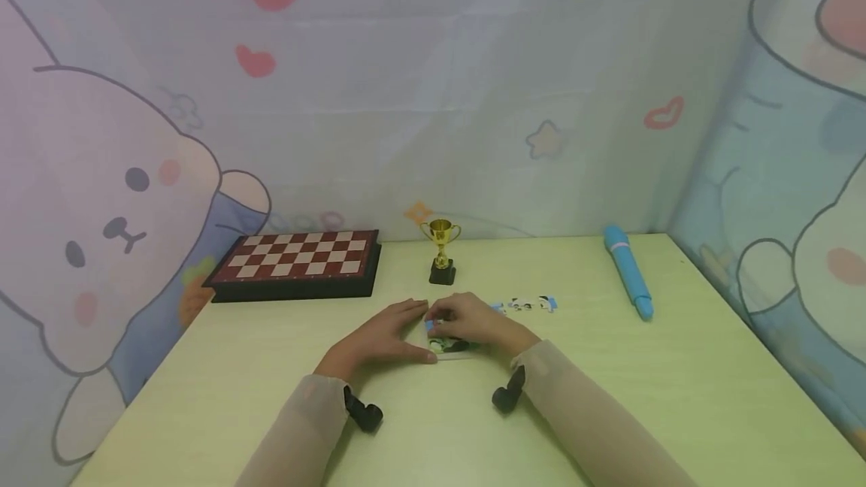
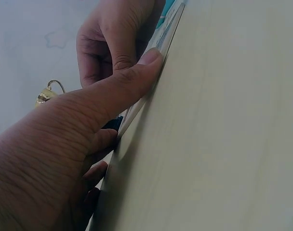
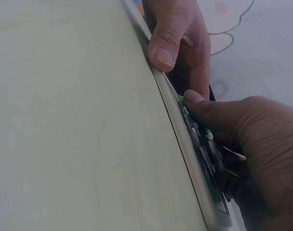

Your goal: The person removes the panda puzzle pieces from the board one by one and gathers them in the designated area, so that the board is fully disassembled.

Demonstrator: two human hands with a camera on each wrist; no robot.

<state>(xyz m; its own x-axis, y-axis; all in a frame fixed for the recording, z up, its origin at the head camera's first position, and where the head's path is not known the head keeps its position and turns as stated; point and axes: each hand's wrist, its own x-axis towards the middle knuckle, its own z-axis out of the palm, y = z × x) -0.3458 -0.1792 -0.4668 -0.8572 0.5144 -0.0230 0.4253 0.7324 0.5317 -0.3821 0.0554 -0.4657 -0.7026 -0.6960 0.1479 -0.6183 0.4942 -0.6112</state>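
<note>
Both hands work a half-filled puzzle tray [image 1: 452, 352]: left hand [image 1: 379, 338] steadies its edge with straight fingers, right hand [image 1: 473, 319] pinches a piece; loose pieces [image 1: 526, 304] wait on the desk [image 1: 609, 397].

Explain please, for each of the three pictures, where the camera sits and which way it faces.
Head: on the person's head, facing forward and down at the table; both sleeved forearms show, left hand and right hand meeting over a puzzle tray.
Left wrist: low beside the left hand, facing along the table; its thumb presses the tray's edge.
Right wrist: low beside the right hand, fingers on the puzzle tray.
Shared: both wrist views show both hands and the tray.
</note>
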